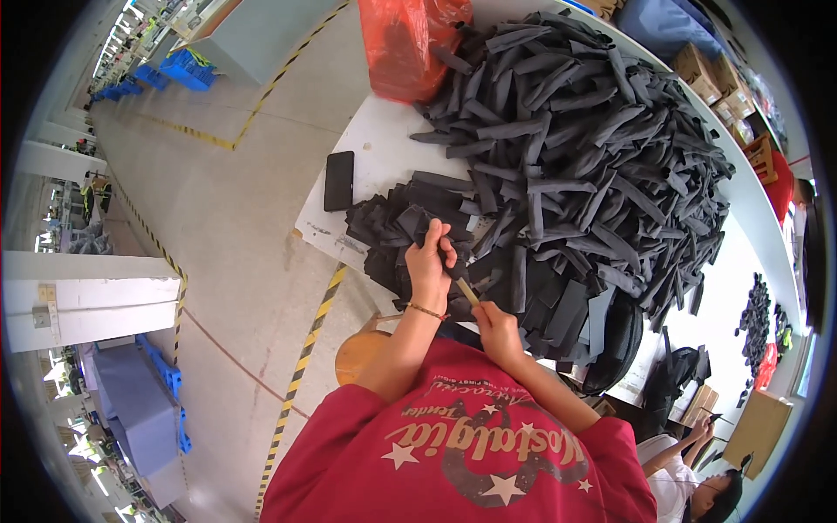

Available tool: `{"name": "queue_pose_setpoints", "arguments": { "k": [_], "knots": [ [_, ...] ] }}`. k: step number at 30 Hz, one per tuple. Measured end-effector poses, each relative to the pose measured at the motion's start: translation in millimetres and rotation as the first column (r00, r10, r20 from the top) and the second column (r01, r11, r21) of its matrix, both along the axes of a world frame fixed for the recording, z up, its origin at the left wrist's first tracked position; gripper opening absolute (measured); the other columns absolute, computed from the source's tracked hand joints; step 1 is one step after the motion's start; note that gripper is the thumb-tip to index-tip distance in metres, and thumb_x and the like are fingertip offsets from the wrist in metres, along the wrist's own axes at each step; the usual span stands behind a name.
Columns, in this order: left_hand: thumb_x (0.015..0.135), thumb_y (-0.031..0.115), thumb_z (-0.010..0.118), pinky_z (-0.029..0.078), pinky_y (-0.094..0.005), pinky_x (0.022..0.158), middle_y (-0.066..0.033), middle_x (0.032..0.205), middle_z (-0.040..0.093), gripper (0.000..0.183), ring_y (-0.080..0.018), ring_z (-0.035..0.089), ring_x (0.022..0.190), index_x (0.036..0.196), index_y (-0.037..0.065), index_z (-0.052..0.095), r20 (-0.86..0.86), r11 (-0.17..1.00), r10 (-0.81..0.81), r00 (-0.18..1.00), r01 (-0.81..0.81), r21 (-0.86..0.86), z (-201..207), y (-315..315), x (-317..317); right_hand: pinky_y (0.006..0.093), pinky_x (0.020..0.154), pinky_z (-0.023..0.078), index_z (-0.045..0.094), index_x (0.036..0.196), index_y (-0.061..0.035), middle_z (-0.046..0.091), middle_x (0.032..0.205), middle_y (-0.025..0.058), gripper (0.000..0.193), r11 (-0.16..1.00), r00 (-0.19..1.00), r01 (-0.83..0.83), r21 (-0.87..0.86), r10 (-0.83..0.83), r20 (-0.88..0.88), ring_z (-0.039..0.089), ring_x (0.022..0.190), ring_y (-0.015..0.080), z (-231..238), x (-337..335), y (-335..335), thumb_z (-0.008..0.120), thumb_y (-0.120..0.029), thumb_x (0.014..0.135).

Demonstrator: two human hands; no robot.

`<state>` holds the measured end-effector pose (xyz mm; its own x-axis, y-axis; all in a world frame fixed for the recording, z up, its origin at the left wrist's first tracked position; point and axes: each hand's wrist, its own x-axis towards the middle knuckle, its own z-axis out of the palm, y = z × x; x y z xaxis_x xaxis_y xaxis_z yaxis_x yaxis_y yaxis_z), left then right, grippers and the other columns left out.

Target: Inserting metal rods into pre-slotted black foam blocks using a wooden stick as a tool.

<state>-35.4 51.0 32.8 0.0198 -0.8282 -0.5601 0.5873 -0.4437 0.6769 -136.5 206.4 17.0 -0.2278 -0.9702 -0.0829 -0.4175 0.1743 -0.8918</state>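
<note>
My left hand [427, 266] is closed around a small dark fabric piece [453, 268], its thumb pointing away from me. In my right hand [499, 333] is a flat, pale wooden-looking stick [468, 292]; its far end meets the fabric piece, and I cannot tell how deep it goes in. Under and beside my left hand lies a heap of flat dark fabric pieces [384, 228]. Beyond, to the right, rises a large pile of rolled, tube-like dark grey fabric strips [584, 139]. More flat pieces [567, 314] lie to the right of my right hand.
A black phone [339, 181] lies at the white table's [384, 139] left edge, with a red plastic bag [405, 52] behind. A wooden stool [359, 356] stands left of me. At lower right are a black bag [671, 375] and another person [676, 462].
</note>
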Motion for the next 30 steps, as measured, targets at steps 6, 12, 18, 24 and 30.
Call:
{"name": "queue_pose_setpoints", "arguments": {
  "k": [6,12,18,24,30],
  "knots": [
    [0.095,0.032,0.06,0.02,-0.0207,0.037,0.006,0.05,0.033,0.031,-0.0037,0.026,0.038,0.089,0.002,0.061,-0.05,0.981,0.041,0.998,-0.05,-0.189,17,-48,27,0.0419,0.055,0.048,0.059,0.089,0.0009,0.061,0.069,0.0235,0.013,0.978,0.982,-0.181,0.099,0.185,-0.028,0.062,0.065,0.041,23,-44,68,0.063,-0.012,0.089],
    [0.095,0.037,0.058,0.025,-0.0233,0.038,0.0051,0.053,0.04,0.032,-0.005,0.032,0.041,0.086,0.007,0.061,-0.116,0.985,0.171,0.978,-0.169,0.031,1,-32,-12,0.0303,0.051,0.046,0.053,0.12,-0.0056,0.061,0.067,0.0111,0.043,0.992,0.991,0.124,-0.036,-0.122,0.057,0.058,0.054,0.0167,60,-30,3,0.073,-0.012,0.083],
    [0.093,0.031,0.061,0.04,-0.0211,0.051,0.0004,0.064,0.055,0.029,-0.0083,0.05,0.053,0.09,0.002,0.061,0.112,0.94,-0.303,0.946,0.316,-0.126,3,2,-34,0.0228,0.066,0.04,0.062,0.087,0.0017,0.052,0.078,0.0002,0.009,0.935,0.946,0.251,-0.248,-0.183,0.268,0.048,0.072,0.0089,39,-38,-59,0.067,-0.005,0.086],
    [0.097,0.022,0.053,0.044,-0.025,0.056,-0.0022,0.061,0.053,0.027,-0.012,0.058,0.057,0.082,0.0,0.058,0.244,0.362,-0.878,0.412,0.905,-0.224,21,33,-28,0.0275,0.056,0.038,0.062,0.08,0.0004,0.048,0.067,-0.0005,0.014,0.906,0.951,0.308,-0.29,-0.291,0.103,0.045,0.064,0.0095,54,-89,-81,0.067,-0.011,0.087],
    [0.096,0.013,0.04,0.049,-0.0243,0.057,-0.0061,0.07,0.059,0.029,-0.0125,0.061,0.061,0.077,0.0,0.057,0.433,0.43,-0.749,0.502,0.865,-0.259,-46,73,28,0.0215,0.042,0.026,0.063,0.086,-0.0041,0.044,0.056,-0.0046,0.024,0.417,0.649,0.743,-0.523,-0.639,0.413,0.036,0.046,0.0017,163,-218,-141,0.058,-0.025,0.096]
  ]
}}
